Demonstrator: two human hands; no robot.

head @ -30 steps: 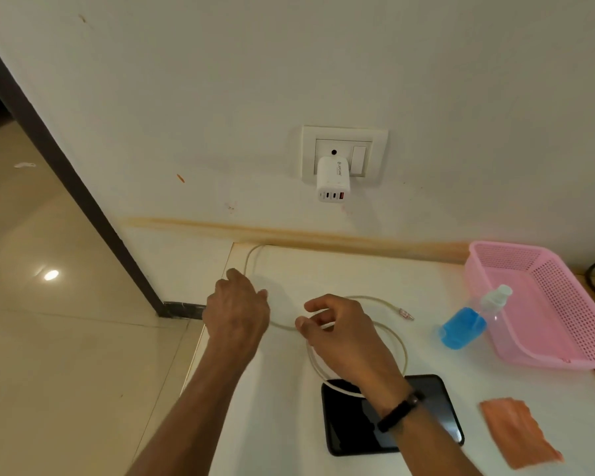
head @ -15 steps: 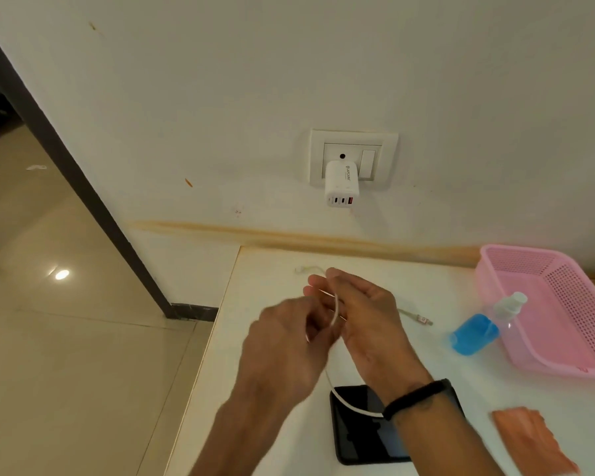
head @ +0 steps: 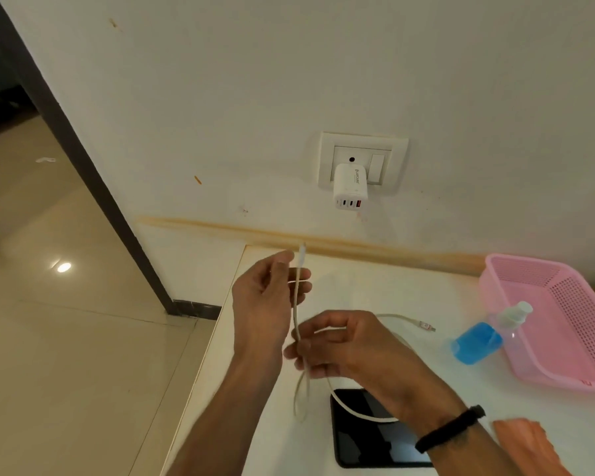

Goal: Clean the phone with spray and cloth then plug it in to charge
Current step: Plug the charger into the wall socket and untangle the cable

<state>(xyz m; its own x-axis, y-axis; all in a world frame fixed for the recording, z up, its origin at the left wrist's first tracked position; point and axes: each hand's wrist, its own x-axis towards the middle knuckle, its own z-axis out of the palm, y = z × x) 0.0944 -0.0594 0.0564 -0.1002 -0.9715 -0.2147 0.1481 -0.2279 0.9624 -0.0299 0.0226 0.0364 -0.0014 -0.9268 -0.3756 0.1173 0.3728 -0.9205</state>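
My left hand (head: 265, 300) pinches one end of the white charging cable (head: 298, 304), its plug pointing up toward the wall. My right hand (head: 344, 345) grips the same cable lower down, above the table. The cable loops down across the black phone (head: 368, 438), which lies flat under my right wrist. Its other plug (head: 425, 325) rests on the table. A white multi-port charger (head: 350, 187) sits in the wall socket above. The blue spray bottle (head: 485, 338) leans against the pink basket. The orange cloth (head: 522, 438) lies at the lower right, partly hidden by my forearm.
The pink plastic basket (head: 564, 304) stands at the right on the white table (head: 375, 286). The table's left edge drops to a tiled floor (head: 66, 338). A dark door frame (head: 83, 166) runs diagonally at the left.
My left hand has lifted the cable end up and away from my right hand, straightening the stretch between them. My right hand has dropped lower, toward the phone.
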